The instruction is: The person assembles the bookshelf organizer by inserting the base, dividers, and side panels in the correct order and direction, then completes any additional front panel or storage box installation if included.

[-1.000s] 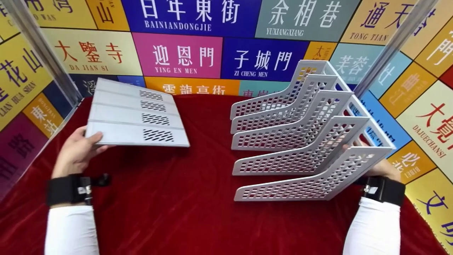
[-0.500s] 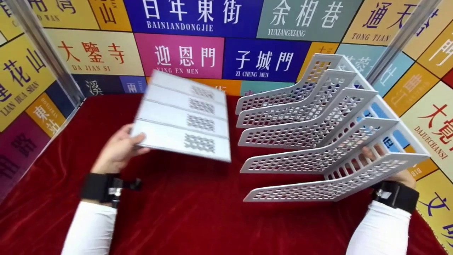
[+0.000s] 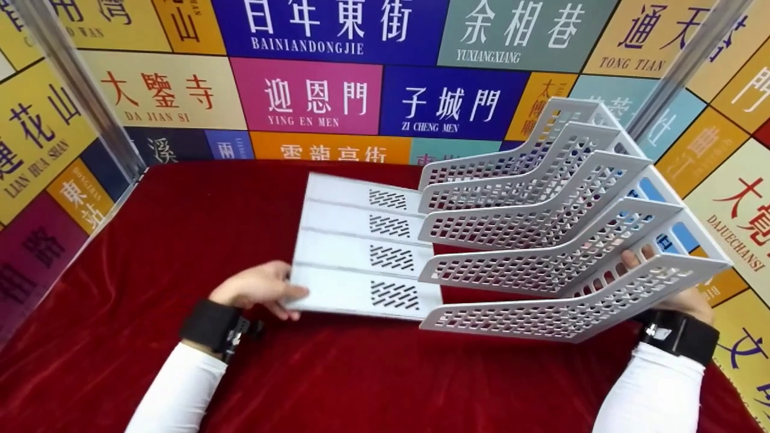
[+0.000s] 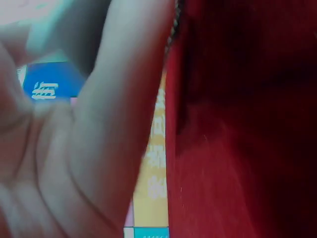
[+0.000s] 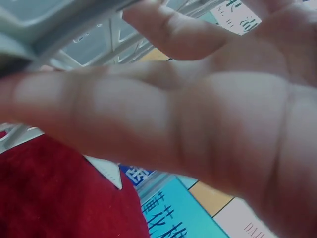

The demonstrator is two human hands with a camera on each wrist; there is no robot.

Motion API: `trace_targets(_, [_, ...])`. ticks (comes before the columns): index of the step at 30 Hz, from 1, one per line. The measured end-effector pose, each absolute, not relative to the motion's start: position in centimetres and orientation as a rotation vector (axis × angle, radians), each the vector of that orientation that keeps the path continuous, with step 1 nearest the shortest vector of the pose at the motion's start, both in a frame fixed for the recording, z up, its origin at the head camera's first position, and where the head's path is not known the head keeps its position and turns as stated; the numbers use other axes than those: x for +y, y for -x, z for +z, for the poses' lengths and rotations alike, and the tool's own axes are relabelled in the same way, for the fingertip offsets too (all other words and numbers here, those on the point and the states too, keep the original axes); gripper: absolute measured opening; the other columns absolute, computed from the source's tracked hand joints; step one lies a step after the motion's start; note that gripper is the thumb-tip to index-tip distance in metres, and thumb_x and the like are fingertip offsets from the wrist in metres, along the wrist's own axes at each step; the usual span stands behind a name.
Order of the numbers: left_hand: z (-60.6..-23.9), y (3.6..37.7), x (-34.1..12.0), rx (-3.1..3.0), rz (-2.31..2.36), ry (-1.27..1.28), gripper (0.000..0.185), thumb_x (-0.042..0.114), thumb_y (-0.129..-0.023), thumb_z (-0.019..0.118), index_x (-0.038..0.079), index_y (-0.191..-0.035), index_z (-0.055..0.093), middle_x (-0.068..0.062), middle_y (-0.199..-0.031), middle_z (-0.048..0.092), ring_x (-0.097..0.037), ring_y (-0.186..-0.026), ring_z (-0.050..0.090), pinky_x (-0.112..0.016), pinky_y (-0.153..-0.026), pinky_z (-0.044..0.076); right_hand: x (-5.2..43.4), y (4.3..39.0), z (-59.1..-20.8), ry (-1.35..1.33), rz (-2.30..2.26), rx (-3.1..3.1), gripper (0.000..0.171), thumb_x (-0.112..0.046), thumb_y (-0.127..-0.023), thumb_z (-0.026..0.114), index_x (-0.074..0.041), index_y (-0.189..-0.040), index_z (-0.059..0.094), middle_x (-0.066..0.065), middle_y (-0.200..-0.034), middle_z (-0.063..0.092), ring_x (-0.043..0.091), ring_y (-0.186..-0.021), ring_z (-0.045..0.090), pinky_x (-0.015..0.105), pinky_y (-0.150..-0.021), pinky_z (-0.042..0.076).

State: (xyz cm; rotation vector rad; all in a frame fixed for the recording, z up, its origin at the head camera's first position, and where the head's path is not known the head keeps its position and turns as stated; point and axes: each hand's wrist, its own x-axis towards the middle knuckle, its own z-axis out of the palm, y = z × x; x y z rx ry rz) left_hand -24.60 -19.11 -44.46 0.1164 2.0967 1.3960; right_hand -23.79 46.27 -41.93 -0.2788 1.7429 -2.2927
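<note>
With the slotted base panel pinched by the left hand and the tilted file rack gripped by the right hand, the dividers could be jammed against misaligned slots.

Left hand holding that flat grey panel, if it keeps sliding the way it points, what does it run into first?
Probably the perforated rack: the left hand points right, and the flat panel it grips already reaches that rack's divider ends. Depth is unclear.

The slotted panel lies left of the divider rack (edges overlapping) on the cloth.
</note>
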Motion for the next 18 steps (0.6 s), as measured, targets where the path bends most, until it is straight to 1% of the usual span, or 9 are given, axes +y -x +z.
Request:
trace_targets(2, [-44.7,24.5,-18.8,2.134,1.282,-0.116,0.025,0.012,-0.096,0.065,-0.004,-0.105,0.048,-0.011,-0.075,0.066,-0.014,-0.061,0.070,-0.026,-0.058,0.060,46.6,24.1,-42.3,0.317,-2.255,1.795,0.050,-0.010,-0.105,0.042,-0.035,-0.148,0.042,-0.010,-0.137,0.063,0.012,-0.118,0.066,0.031,-0.094,0.057])
trace_targets(4, [-44.9,24.6,-18.7,2.164,1.216,-0.101,0.024,0.013,-0.095,0.067,-0.001,-0.100,0.047,-0.010,-0.071,0.065,-0.012,-0.058,0.069,-0.025,-0.056,0.059,47.0,24.3,-42.7,0.326,-2.254,1.799,0.050,-0.009,-0.104,0.043,-0.036,-0.147,0.045,-0.011,-0.136,0.063,0.011,-0.117,0.066,0.030,-0.093,0.057])
trace_targets(7, [-45.1,24.8,-18.7,2.187,1.180,-0.080,0.024,0.012,-0.095,0.067,0.000,-0.100,0.047,-0.011,-0.073,0.064,-0.013,-0.058,0.068,-0.025,-0.056,0.059,47.4,24.3,-42.8,0.321,-2.231,1.821,0.048,-0.010,-0.104,0.043,-0.035,-0.145,0.047,-0.010,-0.134,0.065,0.012,-0.115,0.067,0.030,-0.090,0.058])
trace_targets(9, [-45.2,24.9,-18.8,2.190,1.165,-0.066,0.025,0.012,-0.095,0.067,0.000,-0.101,0.046,-0.011,-0.075,0.062,-0.013,-0.059,0.069,-0.025,-0.056,0.059,47.5,24.3,-42.7,0.333,-2.213,1.846,0.049,-0.010,-0.104,0.043,-0.035,-0.146,0.046,-0.008,-0.133,0.065,0.013,-0.114,0.068,0.030,-0.089,0.059])
trace_targets(12, [-45.4,25.0,-18.8,2.185,1.140,-0.058,0.025,0.014,-0.095,0.068,0.002,-0.099,0.046,-0.010,-0.076,0.060,-0.013,-0.059,0.069,-0.025,-0.057,0.059,47.0,24.2,-42.4,0.359,-2.238,1.864,0.051,-0.006,-0.104,0.043,-0.034,-0.147,0.046,-0.009,-0.133,0.065,0.012,-0.114,0.068,0.029,-0.088,0.059])
trace_targets(15, [-45.6,25.0,-18.9,2.199,1.098,-0.071,0.025,0.015,-0.096,0.068,0.003,-0.096,0.046,-0.009,-0.075,0.059,-0.012,-0.059,0.069,-0.024,-0.057,0.058,45.8,24.2,-42.0,0.393,-2.286,1.913,0.055,0.001,-0.102,0.043,-0.028,-0.148,0.045,-0.006,-0.129,0.067,0.013,-0.109,0.070,0.030,-0.084,0.060])
trace_targets(18, [-45.7,24.9,-19.1,2.255,1.035,-0.099,0.024,0.017,-0.096,0.068,0.003,-0.098,0.049,-0.007,-0.072,0.063,-0.010,-0.058,0.067,-0.021,-0.056,0.054,44.7,24.1,-41.5,0.405,-2.327,1.935,0.055,0.006,-0.099,0.046,-0.022,-0.147,0.046,0.000,-0.123,0.070,0.017,-0.103,0.073,0.032,-0.081,0.062])
